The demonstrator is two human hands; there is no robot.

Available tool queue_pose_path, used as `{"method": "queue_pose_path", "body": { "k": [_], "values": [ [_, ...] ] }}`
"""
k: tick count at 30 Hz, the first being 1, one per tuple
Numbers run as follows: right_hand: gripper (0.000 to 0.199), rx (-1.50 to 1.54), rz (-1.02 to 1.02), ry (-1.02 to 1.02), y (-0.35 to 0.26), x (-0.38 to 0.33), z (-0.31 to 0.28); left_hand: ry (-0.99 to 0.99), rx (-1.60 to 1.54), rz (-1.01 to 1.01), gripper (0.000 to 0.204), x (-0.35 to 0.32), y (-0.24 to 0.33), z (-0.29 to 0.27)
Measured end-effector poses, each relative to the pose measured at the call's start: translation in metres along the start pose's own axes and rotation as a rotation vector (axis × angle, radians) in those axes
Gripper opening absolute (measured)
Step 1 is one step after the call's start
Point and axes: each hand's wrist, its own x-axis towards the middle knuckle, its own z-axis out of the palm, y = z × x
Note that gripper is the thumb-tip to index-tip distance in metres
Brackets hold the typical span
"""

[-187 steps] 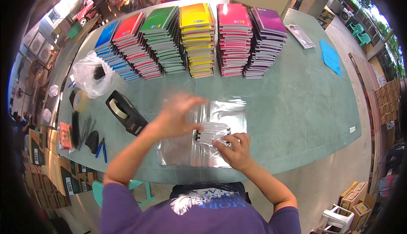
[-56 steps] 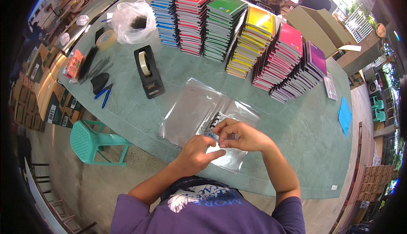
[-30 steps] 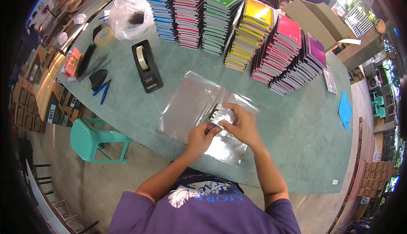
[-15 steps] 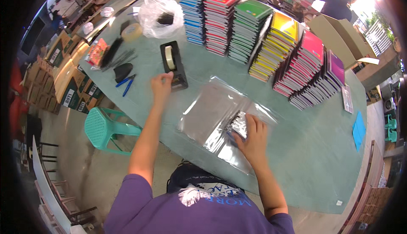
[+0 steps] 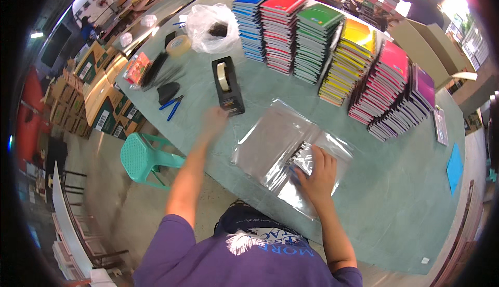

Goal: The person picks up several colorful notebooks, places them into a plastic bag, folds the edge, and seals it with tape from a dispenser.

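Note:
My left hand [image 5: 213,123] is smeared by motion beside the near end of a black tape dispenser [image 5: 233,102] with a pale roll; its fingers and anything in them cannot be made out. A glossy clear plastic cover [image 5: 267,139] lies spread at a slant on the table in front of me. On its right part my right hand [image 5: 321,175] is closed, thumb and fingers gripping a folded portion of the plastic. A row of dark binding coils [image 5: 300,151] shows next to the fingers. What lies under the palm is hidden.
Tall stacks of spiral notebooks [image 5: 312,45] in several colours curve along the far side of the green table [image 5: 384,193]. At left are blue-handled pliers [image 5: 174,107], a tape roll [image 5: 180,46] and a plastic bag [image 5: 208,27]. A cardboard box [image 5: 429,48] stands behind, right.
The whole view has shifted, so the table sits further right and lower. My left hand has drawn slightly toward me from the tape dispenser. My right hand stays on the plastic cover.

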Motion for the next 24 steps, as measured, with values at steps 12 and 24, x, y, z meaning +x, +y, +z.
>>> {"method": "queue_pose_path", "body": {
  "k": [12,24],
  "values": [
    [0.102,0.050,0.120,0.010,-0.004,0.003,-0.003,-1.290,0.515,0.666,0.022,-0.122,0.206,0.086],
    [0.042,1.316,0.414,-0.310,-0.036,0.016,-0.071,-1.386,0.122,1.338,0.016,-0.110,0.184,0.049]
  ]
}}
